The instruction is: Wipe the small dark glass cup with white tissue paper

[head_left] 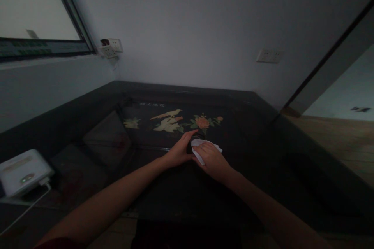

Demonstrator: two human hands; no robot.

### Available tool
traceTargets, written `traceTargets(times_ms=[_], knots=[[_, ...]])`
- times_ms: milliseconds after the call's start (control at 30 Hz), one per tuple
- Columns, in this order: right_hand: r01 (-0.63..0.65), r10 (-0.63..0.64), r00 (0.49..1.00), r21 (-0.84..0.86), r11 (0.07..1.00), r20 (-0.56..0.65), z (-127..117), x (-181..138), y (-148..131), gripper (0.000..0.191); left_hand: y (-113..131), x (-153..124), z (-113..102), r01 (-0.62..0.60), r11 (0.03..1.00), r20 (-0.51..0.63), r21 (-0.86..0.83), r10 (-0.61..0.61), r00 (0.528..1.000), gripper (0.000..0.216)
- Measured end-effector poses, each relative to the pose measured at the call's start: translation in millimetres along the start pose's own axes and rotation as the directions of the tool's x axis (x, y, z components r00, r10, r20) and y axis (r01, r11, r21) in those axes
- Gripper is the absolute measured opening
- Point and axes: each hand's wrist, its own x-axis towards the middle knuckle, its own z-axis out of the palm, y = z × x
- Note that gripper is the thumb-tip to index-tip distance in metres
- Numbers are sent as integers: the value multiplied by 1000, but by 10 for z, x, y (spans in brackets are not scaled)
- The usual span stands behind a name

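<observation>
My left hand curves around the side of a small dark round object, perhaps a jar or cup; its kind cannot be made out. A white tissue or cloth is bunched under the fingers of my right hand, which presses it onto the top and near side of the dark object. Both hands meet over the dark glossy table. Just beyond them the tabletop carries a picture of a yellow bird and a pink flower. The lower part of the dark object is hidden by my hands.
At the left of the table sits a white box-shaped device with a white cable plugged in. Wall sockets are behind the table, with a plug adapter near the window corner. Wooden flooring shows at right.
</observation>
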Motion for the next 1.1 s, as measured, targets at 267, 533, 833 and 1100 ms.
traceTargets(times_ms=[267,533,833,1100], knots=[[4,-3,1000,29,1000,-24,24,-10,26,29,-7,2,4,2,1000,-5,-2,-2,1000,90],[7,-6,1000,20,1000,-6,8,-1,28,30,-24,0,4,-10,1000,3,-2,10,1000,91],[7,-7,1000,40,999,0,-10,0,22,30,-1,2,-8,-6,1000,6,-14,6,1000,93],[-36,36,999,42,998,-2,6,-15,40,30,21,-9,-17,-21,1000,17,9,21,1000,87]])
